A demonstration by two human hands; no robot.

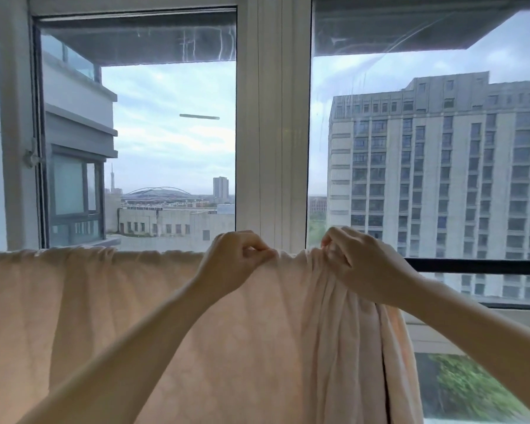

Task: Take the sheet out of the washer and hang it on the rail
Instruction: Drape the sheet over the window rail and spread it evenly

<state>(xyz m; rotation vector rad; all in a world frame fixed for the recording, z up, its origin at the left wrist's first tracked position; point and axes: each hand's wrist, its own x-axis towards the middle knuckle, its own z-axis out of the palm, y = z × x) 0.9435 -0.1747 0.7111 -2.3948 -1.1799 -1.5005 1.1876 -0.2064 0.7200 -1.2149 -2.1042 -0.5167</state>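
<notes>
A pale pink sheet (110, 307) hangs draped over a horizontal rail that it hides, its top fold running from the left edge to past the middle. My left hand (233, 261) pinches the top fold near the centre. My right hand (361, 264) grips the bunched right end of the sheet, where the cloth falls in thick folds. Both hands are raised in front of the window, a short gap apart. The washer is not in view.
A white window frame post (273, 123) stands straight behind the hands. A black bar (478, 266) crosses the right pane at hand height. Tall buildings show outside through the glass. The left window frame (16, 133) is close by.
</notes>
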